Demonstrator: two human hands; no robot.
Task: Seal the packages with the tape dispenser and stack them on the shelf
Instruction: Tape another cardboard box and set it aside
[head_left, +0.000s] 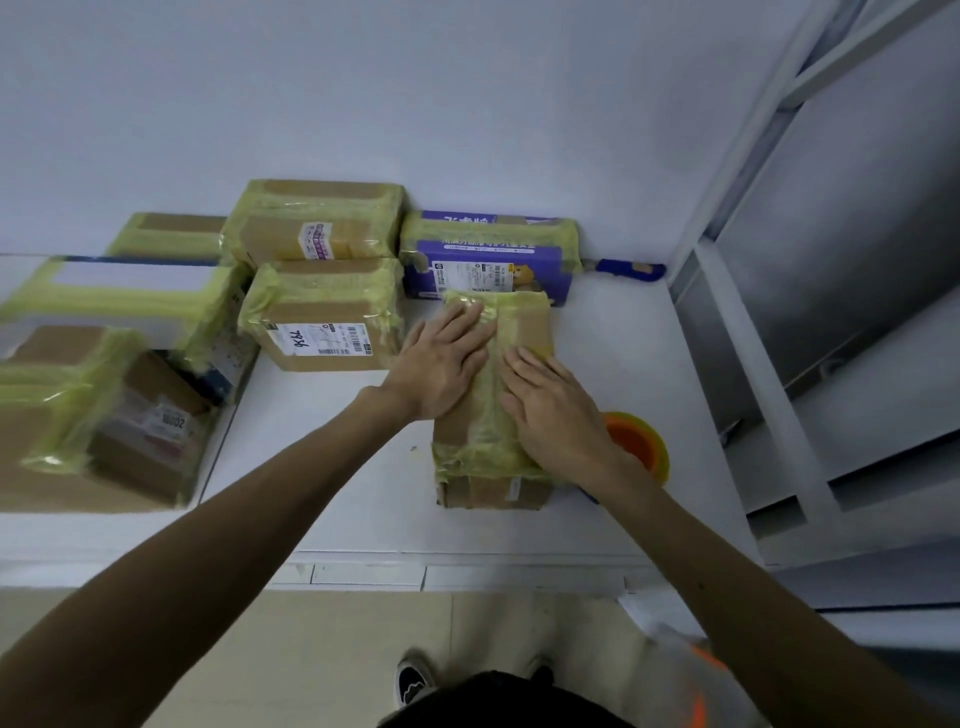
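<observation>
— Yellow tape (483, 441) under both palms?
— Yes. The left grip (441, 364) and right grip (553, 408) lie flat on it, fingers straight, pressing it onto the cardboard package (491, 491); neither clasps anything.
— Where is the package?
— On the white table (337, 467), toward the right, with the tape roll (641, 441) just beside it and sealed packages (322, 317) left and far.
— How should it be lifted?
— It looks stiff and probably light, and the tape is likely slick. Take the two long sides for the shelf (883, 395).

A blue-handled tool (631, 268) lies against the wall (415, 104) (back corner); black shoe (413, 680) on tan floor (337, 649).
</observation>
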